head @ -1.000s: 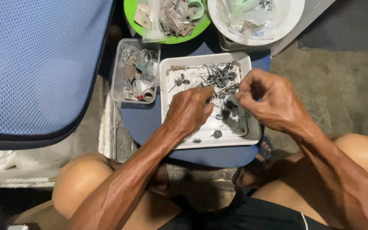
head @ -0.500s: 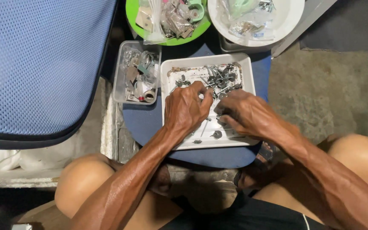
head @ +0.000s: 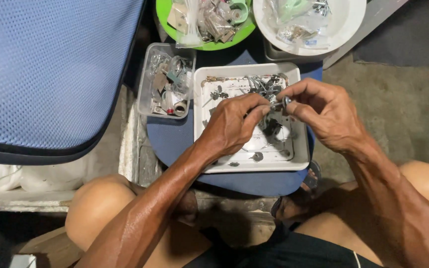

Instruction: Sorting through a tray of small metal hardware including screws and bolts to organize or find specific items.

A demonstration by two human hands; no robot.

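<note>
Nearest are the person's bare knees, either side of a round blue stool top (head: 175, 144); on it sits a white square tray (head: 301, 154) scattered with small dark screws and metal bits; above the tray the left hand (head: 234, 124) and right hand (head: 326, 111) meet, fingertips of both pinched on one small metal part (head: 280, 104) held over the tray's middle; left of the tray lies a clear plastic box (head: 147, 97) of oddments; farther off stand a green bowl (head: 244, 34) and a white bowl (head: 351, 25), both holding bagged pieces; far left, a blue mesh chair seat (head: 45, 69).
</note>
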